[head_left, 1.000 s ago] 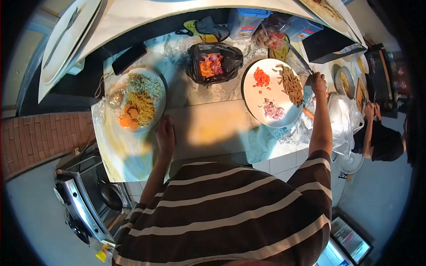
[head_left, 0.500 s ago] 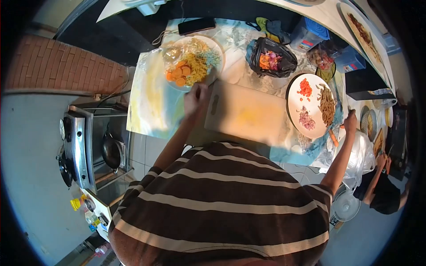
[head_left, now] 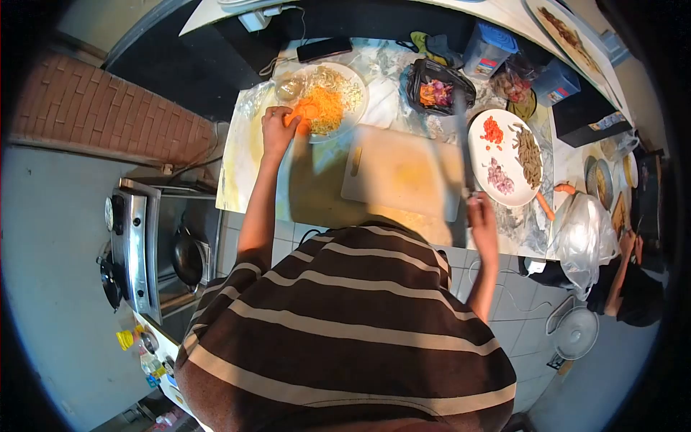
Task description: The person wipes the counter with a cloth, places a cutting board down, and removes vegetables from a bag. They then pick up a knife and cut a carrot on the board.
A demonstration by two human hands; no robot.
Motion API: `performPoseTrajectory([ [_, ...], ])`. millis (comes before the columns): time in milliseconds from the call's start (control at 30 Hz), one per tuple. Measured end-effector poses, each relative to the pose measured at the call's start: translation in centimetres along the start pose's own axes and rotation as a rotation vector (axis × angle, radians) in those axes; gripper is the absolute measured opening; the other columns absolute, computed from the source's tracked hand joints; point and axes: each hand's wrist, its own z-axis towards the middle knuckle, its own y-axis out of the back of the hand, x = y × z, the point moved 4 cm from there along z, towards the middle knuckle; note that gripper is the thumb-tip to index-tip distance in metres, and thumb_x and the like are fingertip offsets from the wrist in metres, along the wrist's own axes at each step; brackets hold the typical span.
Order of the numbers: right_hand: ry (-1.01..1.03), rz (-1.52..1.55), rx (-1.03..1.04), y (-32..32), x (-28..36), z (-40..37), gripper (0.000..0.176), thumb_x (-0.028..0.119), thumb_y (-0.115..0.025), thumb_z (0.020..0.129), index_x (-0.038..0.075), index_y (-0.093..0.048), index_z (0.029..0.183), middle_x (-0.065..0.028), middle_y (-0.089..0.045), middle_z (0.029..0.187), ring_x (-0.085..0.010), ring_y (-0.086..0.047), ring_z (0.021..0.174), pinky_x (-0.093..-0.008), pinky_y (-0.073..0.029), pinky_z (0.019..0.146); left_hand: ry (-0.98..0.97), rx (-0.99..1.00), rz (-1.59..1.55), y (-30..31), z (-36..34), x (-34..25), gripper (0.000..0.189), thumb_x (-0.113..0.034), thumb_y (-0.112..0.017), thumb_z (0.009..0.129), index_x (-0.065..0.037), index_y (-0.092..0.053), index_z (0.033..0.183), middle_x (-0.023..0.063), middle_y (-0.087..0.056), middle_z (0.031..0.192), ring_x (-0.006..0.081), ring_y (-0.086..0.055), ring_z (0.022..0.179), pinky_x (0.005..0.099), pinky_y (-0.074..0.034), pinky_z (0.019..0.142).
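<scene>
One view only, from the head camera. The left hand (head_left: pixel 277 129) is resting at the near left rim of the left plate (head_left: pixel 358 85), its fingers curling together around the carrot slices (head_left: pixel 299 119) beside the shredded vegetables. Half a second ago this hand was lying at the same plate's edge nearer the cutting board (head_left: pixel 399 173), so it is shifting outward to the carrots.

The right hand (head_left: pixel 481 219) is closing firmly on the handle of a knife (head_left: pixel 461 137), whose blade is pointing away across the board's right end. Earlier this hand was stretching out past the right plate (head_left: pixel 507 189); it is now drawn back to the counter's near edge.

Judgement: both hands are converging on the board, which is lying bare, so no cutting is under way.

Behind the board, a black bag (head_left: pixel 423 92) is holding peelings. Another person (head_left: pixel 633 288) is working at far right.
</scene>
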Motion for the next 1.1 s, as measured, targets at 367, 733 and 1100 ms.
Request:
performPoseTrajectory([
  [367,0.053,0.046,0.197,-8.7,3.8,1.4,0.025,0.028,-0.052,0.101,0.004,-0.055,0.102,-0.0005,-0.046,0.064,-0.0097,-0.041,0.059,-0.0281,-0.035,0.054,-0.053,0.037,-0.031,-0.1,1.8,-0.2,0.024,-0.012,-0.079,0.076,-0.003,-0.065,0.092,0.0123,-0.063,0.090,0.0235,-0.061,0.079,0.0356,-0.050,0.072],
  [733,0.056,0.097,0.236,-9.0,5.6,4.1,0.021,0.029,-0.050,0.102,0.009,-0.054,0.100,0.0063,-0.042,0.066,-0.0033,-0.037,0.056,-0.0206,-0.029,0.049,0.396,0.017,-0.839,0.6,3.8,4.1,0.014,0.000,-0.062,0.092,0.001,-0.064,0.105,0.0061,-0.067,0.093,0.0120,-0.064,0.080,0.0252,-0.055,0.073],
  [1100,0.002,0.072,0.240,-9.3,5.5,4.1,0.025,0.028,-0.051,0.101,0.004,-0.056,0.099,0.0023,-0.045,0.065,-0.0080,-0.039,0.060,-0.0266,-0.034,0.055,0.057,0.289,-0.157,0.7,0.6,2.9,0.030,-0.018,-0.080,0.076,-0.006,-0.069,0.101,0.0125,-0.062,0.090,0.0265,-0.062,0.084,0.0361,-0.050,0.075],
])
